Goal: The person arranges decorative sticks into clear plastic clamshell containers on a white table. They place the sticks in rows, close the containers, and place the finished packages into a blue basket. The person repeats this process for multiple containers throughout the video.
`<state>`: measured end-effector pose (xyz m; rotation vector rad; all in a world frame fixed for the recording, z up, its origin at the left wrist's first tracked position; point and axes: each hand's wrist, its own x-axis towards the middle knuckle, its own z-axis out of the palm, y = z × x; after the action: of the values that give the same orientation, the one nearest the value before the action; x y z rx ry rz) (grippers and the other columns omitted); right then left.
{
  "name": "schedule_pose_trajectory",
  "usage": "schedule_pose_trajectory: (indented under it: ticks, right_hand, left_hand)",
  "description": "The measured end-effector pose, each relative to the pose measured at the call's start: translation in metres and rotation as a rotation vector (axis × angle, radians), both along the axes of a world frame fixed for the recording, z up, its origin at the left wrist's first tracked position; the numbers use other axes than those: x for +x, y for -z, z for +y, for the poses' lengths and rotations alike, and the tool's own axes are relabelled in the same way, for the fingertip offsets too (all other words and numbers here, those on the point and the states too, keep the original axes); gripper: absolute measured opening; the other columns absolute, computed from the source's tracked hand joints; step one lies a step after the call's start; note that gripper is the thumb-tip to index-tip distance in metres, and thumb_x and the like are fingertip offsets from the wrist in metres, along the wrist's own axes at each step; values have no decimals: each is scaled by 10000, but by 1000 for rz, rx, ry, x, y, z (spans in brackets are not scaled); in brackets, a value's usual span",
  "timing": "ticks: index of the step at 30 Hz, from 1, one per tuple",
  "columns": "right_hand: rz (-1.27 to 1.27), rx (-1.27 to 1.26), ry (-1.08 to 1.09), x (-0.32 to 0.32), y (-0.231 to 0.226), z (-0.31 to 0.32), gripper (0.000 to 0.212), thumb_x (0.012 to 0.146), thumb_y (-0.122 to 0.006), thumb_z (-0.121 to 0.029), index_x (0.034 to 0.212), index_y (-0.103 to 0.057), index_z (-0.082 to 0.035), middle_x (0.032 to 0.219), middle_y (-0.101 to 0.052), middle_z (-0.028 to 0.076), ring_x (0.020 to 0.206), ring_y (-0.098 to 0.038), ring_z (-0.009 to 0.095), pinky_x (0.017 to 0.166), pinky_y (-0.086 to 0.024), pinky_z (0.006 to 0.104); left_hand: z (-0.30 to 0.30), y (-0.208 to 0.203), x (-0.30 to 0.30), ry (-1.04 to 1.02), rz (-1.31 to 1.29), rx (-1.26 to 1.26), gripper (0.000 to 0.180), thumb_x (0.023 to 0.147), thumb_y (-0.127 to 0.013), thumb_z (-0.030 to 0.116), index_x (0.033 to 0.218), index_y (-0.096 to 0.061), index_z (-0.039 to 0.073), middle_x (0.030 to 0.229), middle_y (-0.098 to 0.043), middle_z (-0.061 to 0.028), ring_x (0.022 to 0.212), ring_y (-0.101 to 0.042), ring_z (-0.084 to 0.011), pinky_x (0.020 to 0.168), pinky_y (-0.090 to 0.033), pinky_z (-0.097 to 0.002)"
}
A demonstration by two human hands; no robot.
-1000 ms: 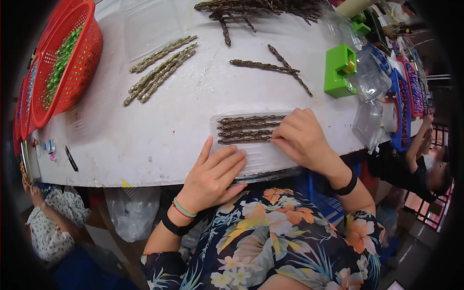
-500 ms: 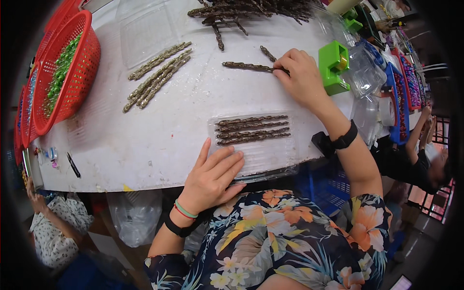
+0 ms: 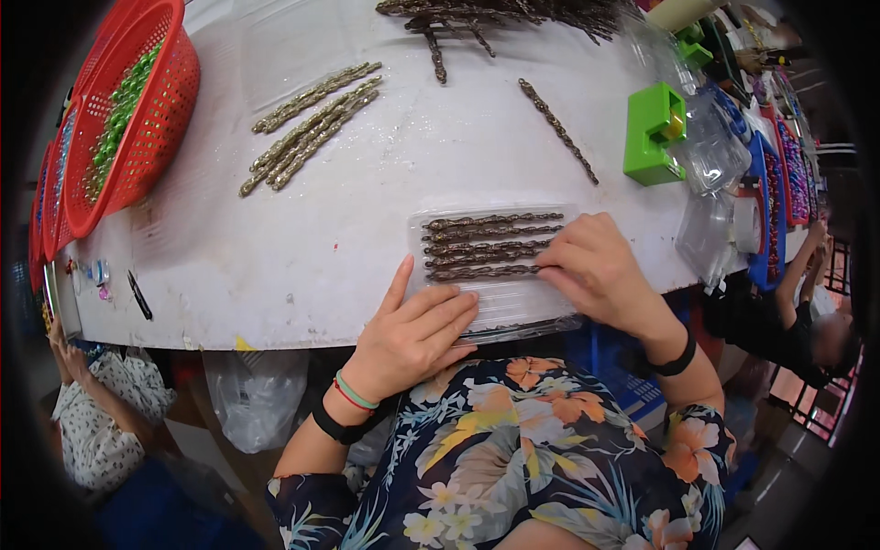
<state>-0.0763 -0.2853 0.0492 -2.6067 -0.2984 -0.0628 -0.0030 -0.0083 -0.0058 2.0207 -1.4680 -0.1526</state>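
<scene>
A shallow clear plastic tray (image 3: 513, 301) lies at the table's near edge, with several dark brown, glittery twisted sticks (image 3: 495, 246) side by side in its far part. My right hand (image 3: 600, 273) is closed at the tray's right side, fingertips pinching the right end of the nearest stick (image 3: 481, 272). Flat over the tray's left near corner rests my left hand (image 3: 414, 332), fingers stretched out and holding nothing. One loose brown stick (image 3: 557, 131) lies slanted on the table beyond the tray.
Gold-glitter sticks (image 3: 312, 133) lie at the far left, near red baskets (image 3: 170, 110) of green beads. A heap of dark sticks (image 3: 513, 11) is at the back. A green tape dispenser (image 3: 649, 156) and clear boxes (image 3: 710, 151) stand right. A pen (image 3: 139, 295) lies left.
My right hand has come from the far side of the table to the tray, bringing a brown stick into it. The other loose stick now lies uncovered. My left hand stays about the same.
</scene>
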Motion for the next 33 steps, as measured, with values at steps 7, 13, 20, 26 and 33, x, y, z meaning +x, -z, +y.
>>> schedule_pose_trajectory:
  ticks: [7,13,20,26,33]
  right_hand:
    - [-111,-19,-7,3,22,7,157,743,-780,-77,849,-666,-100,862,-602,39,849,-568,246,763,-398,379]
    - [-187,77,213,35,23,-27,86,829,-733,-113,862,-674,-59,885,-638,86,873,-601,286,784,-451,405]
    - [-8,104,581,76,31,-62,70,877,-674,-96,889,-676,-27,879,-643,129,840,-619,320,790,-495,396]
    - [-36,96,71,45,-10,-25,74,824,-706,-65,888,-670,-73,854,-623,70,830,-595,274,805,-426,391]
    - [-185,-28,-34,50,8,-1,94,803,-724,-68,851,-646,-94,832,-583,44,829,-562,251,780,-401,383]
  left_hand:
    - [-1,-3,2,-6,4,7,446,724,-827,277,1114,-729,85,1179,-689,7,1122,-629,-179,1213,-226,-611]
    - [-2,-1,0,-37,24,-4,446,701,-839,262,1103,-733,101,1179,-698,-4,1117,-634,-219,1212,-216,-620]
    - [-2,-2,-1,-32,23,-20,436,710,-838,257,1103,-732,100,1178,-698,-5,1128,-633,-227,1212,-216,-618]
    - [1,-1,0,-34,29,-25,410,734,-826,259,1100,-732,102,1177,-697,-1,1131,-631,-213,1218,-208,-611]
    - [0,-5,2,1,56,-15,399,747,-819,255,1097,-731,85,1179,-695,-9,1128,-633,-207,1218,-214,-610]
